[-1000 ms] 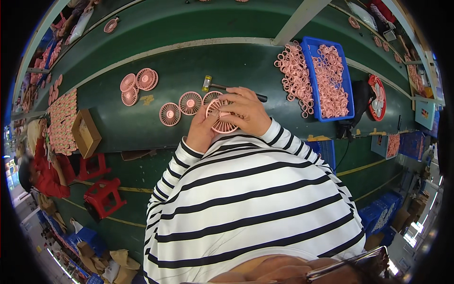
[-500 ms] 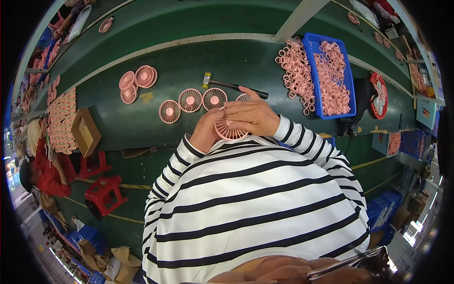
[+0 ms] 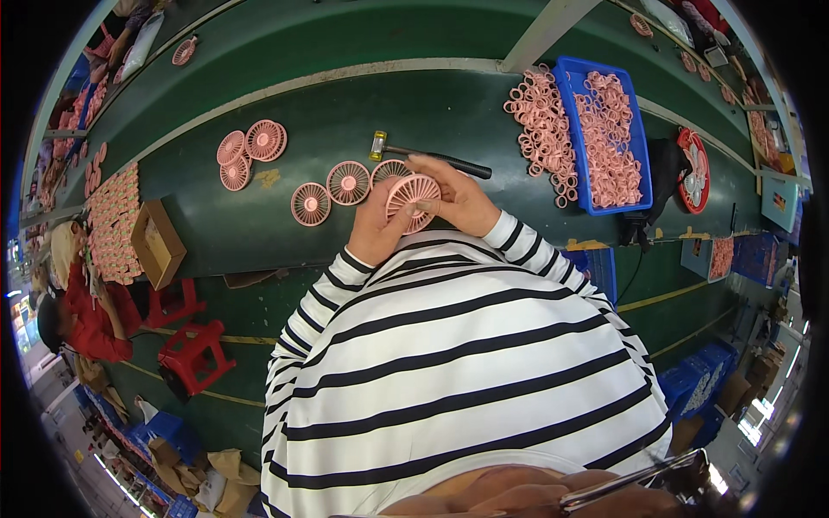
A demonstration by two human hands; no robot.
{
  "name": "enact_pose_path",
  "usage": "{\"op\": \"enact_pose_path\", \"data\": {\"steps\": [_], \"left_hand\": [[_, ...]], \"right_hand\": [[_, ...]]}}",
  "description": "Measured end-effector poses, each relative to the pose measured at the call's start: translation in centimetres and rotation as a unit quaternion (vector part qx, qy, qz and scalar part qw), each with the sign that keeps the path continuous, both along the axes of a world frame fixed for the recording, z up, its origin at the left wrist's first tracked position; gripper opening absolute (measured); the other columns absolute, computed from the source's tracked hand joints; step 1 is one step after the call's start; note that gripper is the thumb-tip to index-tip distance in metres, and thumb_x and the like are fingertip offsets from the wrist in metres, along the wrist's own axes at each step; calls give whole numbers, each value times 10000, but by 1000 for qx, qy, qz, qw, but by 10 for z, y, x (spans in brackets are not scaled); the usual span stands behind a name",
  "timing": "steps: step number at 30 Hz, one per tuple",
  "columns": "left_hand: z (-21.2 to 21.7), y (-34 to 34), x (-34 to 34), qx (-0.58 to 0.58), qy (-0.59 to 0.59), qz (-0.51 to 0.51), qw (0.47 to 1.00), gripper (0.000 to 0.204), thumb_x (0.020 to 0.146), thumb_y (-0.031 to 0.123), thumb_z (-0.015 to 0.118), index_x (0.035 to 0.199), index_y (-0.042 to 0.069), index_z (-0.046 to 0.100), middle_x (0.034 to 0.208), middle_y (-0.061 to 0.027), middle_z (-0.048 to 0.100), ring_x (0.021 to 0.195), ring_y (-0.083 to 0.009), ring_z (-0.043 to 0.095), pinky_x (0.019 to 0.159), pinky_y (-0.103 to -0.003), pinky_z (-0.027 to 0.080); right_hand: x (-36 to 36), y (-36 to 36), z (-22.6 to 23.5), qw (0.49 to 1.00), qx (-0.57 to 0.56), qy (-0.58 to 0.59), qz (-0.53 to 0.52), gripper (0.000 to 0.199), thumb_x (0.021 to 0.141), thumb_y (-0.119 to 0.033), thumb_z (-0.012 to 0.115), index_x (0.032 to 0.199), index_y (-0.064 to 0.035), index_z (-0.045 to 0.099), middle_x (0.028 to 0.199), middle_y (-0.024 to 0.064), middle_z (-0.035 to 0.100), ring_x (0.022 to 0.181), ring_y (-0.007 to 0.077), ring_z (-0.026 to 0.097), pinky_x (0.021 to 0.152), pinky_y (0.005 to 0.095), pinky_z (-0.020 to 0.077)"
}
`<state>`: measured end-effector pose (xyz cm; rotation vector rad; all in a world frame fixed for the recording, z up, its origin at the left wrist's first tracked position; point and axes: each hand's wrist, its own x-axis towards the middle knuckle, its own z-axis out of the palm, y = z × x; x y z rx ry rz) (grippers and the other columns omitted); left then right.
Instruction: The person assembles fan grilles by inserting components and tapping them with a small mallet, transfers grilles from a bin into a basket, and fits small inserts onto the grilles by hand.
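Between my two hands, close to the bench's near edge, is a round pink fan grille (image 3: 413, 197) with radial slats. My left hand (image 3: 376, 229) grips its left side, the thumb over its lower front. On the other side, my right hand (image 3: 462, 200) has its thumb on the grille's face and fingers curled over the rim. Just beyond, another pink grille (image 3: 390, 171) is partly covered by my hands. Left of it lie a second loose grille (image 3: 348, 183) and a third (image 3: 310, 205). A hammer (image 3: 432, 156) with a yellow head and black handle rests behind my hands.
Stacked pink grilles (image 3: 266, 140) sit farther left on the green bench (image 3: 345, 104). At right, a blue tray (image 3: 643, 173) holds many pink rings, with a ring pile (image 3: 540, 121) beside it. A cardboard box (image 3: 158, 242), red stools (image 3: 194, 354) and a person in red (image 3: 95, 315) are at left.
The grille has been raised and tilted up in my hands. My right hand has shifted from lying across its face to holding its right side.
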<state>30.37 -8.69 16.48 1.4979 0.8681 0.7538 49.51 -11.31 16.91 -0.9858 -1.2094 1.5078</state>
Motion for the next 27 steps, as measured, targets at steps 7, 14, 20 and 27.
{"op": "enact_pose_path", "data": {"steps": [7, 14, 20, 27], "left_hand": [[7, 23, -20, 204, 146, 166, 954, 326, 952, 177, 531, 1246, 36, 515, 1105, -161, 629, 985, -251, 645, 816, -319, 508], [-87, 43, -132, 228, 308, 373, 845, 330, 917, 47, 489, 1235, 38, 577, 1180, -169, 619, 1060, -308, 611, 896, -388, 475], [-140, 35, -147, 225, 478, 307, 792, 395, 892, 283, 556, 1264, 149, 546, 1303, -119, 535, 1244, -334, 465, 1046, -564, 301], [-131, 106, -157, 313, 366, 323, 815, 396, 817, 143, 657, 1181, 26, 555, 1208, -224, 558, 1096, -414, 527, 937, -487, 412]], "right_hand": [[78, -11, -88, 869, -42, -384, -308, 320, 829, -231, 694, 1071, -39, 612, 985, 153, 661, 817, 268, 668, 727, 344, 533], [162, -50, -161, 702, -65, -600, -378, 184, 840, -250, 658, 899, -81, 616, 963, 147, 587, 914, 356, 573, 768, 451, 475], [157, -43, -149, 699, -56, -612, -367, 287, 878, -362, 621, 929, -80, 636, 919, 149, 618, 819, 347, 612, 714, 442, 488], [137, -22, -129, 737, -53, -582, -341, 241, 923, -342, 548, 983, -129, 642, 857, 163, 672, 766, 381, 645, 664, 461, 502]]}}
